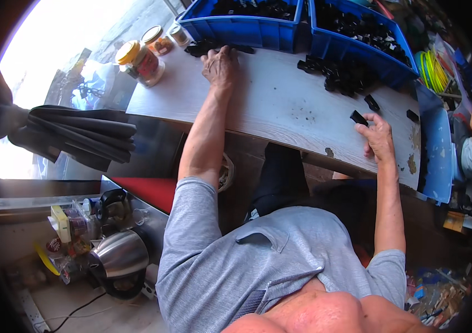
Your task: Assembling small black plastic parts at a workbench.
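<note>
Black piece (358, 117) is over the tabletop (264, 111) at 3 o'clock, taking the table's middle as the dial's centre, pinched between thumb and forefinger of the right hand (379, 139), whose other fingers curl in near the table's close edge. The left hand (220, 65) is at 10 o'clock, fingers bent at a low dark pile (202, 48); whether they grip any of it I cannot tell. Just behind that pile, at 11 o'clock, a blue bin (241, 34) of black parts walls off the far side. A second bin (358, 56), similarly loaded, stands between 1 and 2, with a loose heap (347, 77) before it at 2. Two stray pieces (372, 102) lie at 3, one near the pinched piece, the other toward the right end. Lidded jars (150, 66) stand between 9 and 10, crowding the left hand's outer side. Off the table, a pale blue tub (437, 150) sits between 3 and 4, gathered dark cloth (80, 130) hangs at 9, and a steel kettle (119, 254) stands between 7 and 8
</note>
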Demonstrator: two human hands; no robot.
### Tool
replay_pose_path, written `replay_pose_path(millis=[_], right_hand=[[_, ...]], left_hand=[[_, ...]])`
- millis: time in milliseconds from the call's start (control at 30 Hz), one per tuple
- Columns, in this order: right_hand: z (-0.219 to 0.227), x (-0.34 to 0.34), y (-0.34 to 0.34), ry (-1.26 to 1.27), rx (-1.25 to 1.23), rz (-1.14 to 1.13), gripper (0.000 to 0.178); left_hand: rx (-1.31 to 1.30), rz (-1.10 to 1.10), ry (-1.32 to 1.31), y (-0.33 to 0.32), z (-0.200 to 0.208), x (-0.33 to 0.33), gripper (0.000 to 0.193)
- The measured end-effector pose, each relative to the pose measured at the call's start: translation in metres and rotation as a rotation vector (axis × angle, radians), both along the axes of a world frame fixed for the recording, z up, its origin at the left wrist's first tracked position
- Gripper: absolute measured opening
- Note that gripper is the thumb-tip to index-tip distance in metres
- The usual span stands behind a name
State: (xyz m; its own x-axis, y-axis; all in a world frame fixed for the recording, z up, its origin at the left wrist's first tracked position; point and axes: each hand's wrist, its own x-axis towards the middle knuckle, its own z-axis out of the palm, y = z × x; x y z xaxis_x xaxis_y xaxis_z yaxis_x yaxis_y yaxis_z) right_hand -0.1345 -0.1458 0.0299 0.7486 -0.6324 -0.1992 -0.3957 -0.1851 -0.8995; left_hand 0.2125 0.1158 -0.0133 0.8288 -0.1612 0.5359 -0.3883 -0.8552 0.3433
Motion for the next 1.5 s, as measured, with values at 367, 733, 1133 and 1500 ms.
replay_pose_path(millis=[367, 733, 1133, 1500], right_hand=[[-0.002, -0.001, -0.004, -0.082, 0.083, -0.015, 0.051], [0.003, -0.019, -0.036, -0.174, 0.272, -0.261, 0.052], [-0.014, -0.06, -0.161, -0.159, 0.1, -0.884, 0.027], [-0.004, -0.005, -0.074, -0.073, 0.085, -0.404, 0.051]], left_hand=[[0.106, -0.249, -0.144, 0.011, -0.005, -0.001, 0.019], [0.047, -0.326, -0.102, 0.015, -0.01, -0.036, 0.044], [-0.035, -0.376, 0.006, 0.015, -0.006, -0.05, 0.027], [-0.068, -0.433, 0.049, 0.008, -0.001, -0.072, 0.019]])
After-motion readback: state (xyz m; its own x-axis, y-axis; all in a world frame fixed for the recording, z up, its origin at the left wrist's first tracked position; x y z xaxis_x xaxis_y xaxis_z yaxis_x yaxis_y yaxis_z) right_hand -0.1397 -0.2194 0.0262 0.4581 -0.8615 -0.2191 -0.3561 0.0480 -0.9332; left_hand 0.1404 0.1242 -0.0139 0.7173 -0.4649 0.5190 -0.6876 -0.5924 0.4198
